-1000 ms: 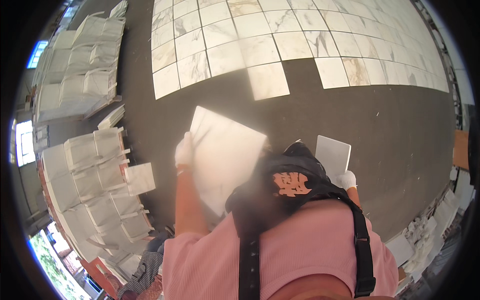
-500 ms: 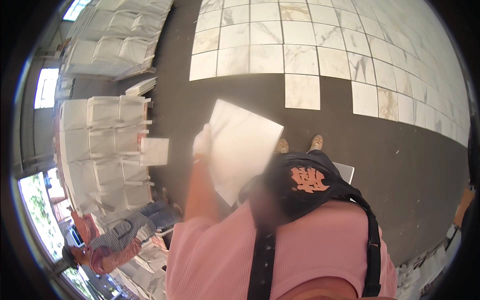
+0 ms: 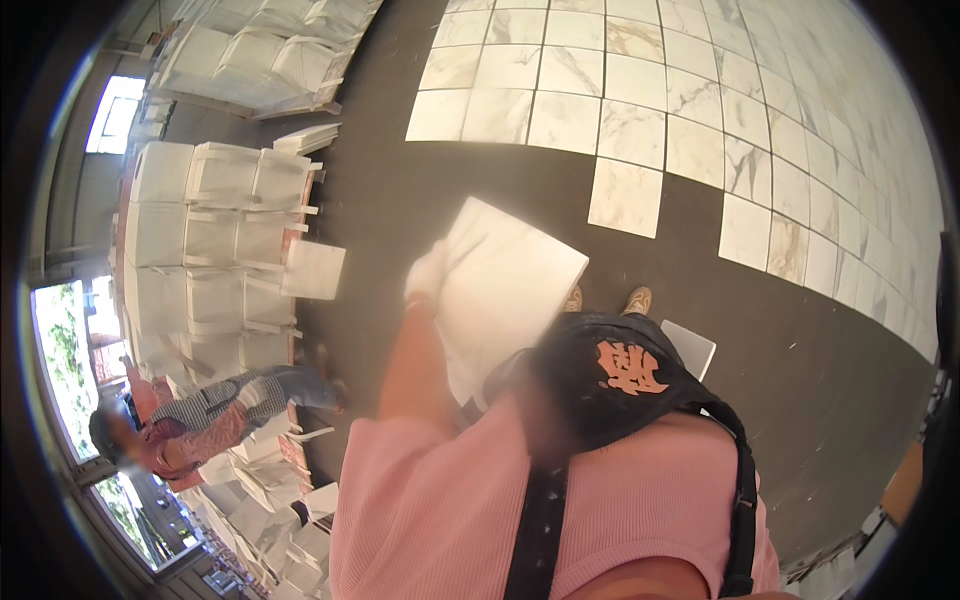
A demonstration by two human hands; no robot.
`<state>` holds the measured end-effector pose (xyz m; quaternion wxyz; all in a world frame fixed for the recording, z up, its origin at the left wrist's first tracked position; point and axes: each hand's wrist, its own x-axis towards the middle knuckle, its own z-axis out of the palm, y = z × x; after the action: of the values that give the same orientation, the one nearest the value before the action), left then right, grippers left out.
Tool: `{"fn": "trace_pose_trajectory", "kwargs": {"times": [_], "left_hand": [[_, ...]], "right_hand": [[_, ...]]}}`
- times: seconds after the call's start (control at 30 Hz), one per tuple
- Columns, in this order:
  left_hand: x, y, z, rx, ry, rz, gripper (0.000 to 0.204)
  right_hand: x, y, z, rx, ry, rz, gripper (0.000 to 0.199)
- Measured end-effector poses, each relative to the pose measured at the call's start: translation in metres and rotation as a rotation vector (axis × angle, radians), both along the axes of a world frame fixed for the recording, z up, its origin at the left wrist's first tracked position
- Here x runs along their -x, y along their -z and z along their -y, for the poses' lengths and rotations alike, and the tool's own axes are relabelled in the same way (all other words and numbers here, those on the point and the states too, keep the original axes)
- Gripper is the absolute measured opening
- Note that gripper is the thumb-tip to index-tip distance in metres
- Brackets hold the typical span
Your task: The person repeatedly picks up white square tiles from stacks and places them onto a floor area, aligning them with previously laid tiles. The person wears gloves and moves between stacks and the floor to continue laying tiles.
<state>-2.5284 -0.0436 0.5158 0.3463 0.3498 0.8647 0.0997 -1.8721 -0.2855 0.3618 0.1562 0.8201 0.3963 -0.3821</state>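
My left hand [image 3: 428, 272], in a white glove, is closed on the left edge of a square white marble tile [image 3: 505, 285] with faint grey veins. Its grip shows only in part, since the fingers blend into the pale stone. Tilted, the tile stands off the floor before my body, and its lower corner meets the black apron [image 3: 565, 390]. My right hand and forearm do not show. By the apron's right side, part of another pale slab [image 3: 690, 348] sticks out.
Marble tiles [image 3: 570, 70] lie in rows on the dark floor [image 3: 520, 170], with one jutting tile [image 3: 625, 195] nearer me. Stacks of wrapped white tiles [image 3: 215, 175] line the left side, with a loose tile [image 3: 315, 270] beside them. A person [image 3: 200, 420] stands at lower left.
The floor tiles and stacks have shifted and turned in view as my head moves. My left hand still holds the tile. The other person appears higher in the picture, nearer the stacks.
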Motion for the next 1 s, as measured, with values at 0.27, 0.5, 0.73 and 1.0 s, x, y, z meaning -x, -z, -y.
{"fn": "trace_pose_trajectory", "kwargs": {"times": [0.27,0.5,0.73,1.0], "left_hand": [[0.005,-0.008,0.005,-0.001,0.059,-0.019,0.066],[0.012,0.002,0.017,-0.034,0.072,-0.034,0.065],[0.013,-0.002,0.020,-0.007,0.168,-0.104,0.063],[0.028,0.014,0.015,-0.002,-0.044,0.071,0.069]], "right_hand": [[0.004,0.000,-0.012,-0.006,-0.033,0.005,0.042],[0.010,-0.002,-0.009,-0.009,-0.029,0.005,0.042],[0.020,0.000,-0.011,-0.009,-0.031,-0.005,0.042],[0.026,0.024,0.005,-0.049,0.009,-0.024,0.042]]}}
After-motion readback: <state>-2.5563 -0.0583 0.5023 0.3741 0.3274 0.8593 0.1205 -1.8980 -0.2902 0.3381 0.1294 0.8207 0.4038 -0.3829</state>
